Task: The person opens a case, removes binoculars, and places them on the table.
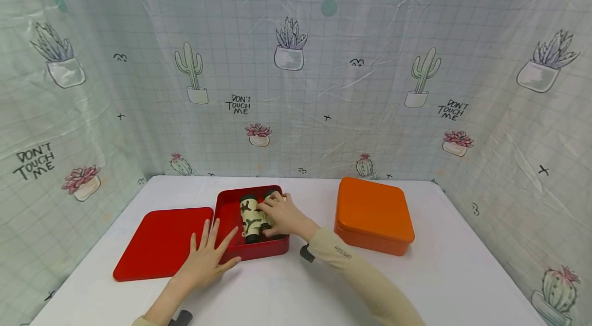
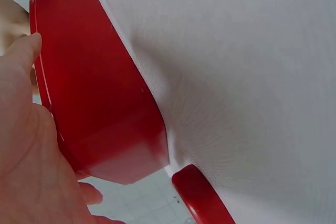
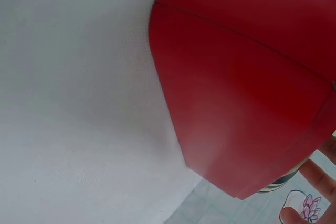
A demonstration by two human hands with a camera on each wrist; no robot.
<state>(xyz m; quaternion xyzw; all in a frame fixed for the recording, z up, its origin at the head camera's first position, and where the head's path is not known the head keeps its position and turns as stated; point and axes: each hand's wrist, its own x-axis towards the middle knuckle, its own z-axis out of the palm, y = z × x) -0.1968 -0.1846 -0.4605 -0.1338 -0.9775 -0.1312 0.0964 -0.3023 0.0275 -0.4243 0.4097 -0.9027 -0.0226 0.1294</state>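
Camouflage-patterned binoculars, cream with dark patches and dark ends, lie inside an uncovered red box. My right hand reaches over the box's right side and grips the right barrel, hiding much of it. At the left front corner of the box is my left hand, its fingers spread and straight. In the left wrist view, that hand lies along the box's rim. The right wrist view shows mostly the box's outer wall, with a bit of the binoculars beside the fingers.
A flat red lid lies on the white table, left of the box. Over to the right sits a closed orange box. Cactus-printed sheeting surrounds the table at the back and sides.
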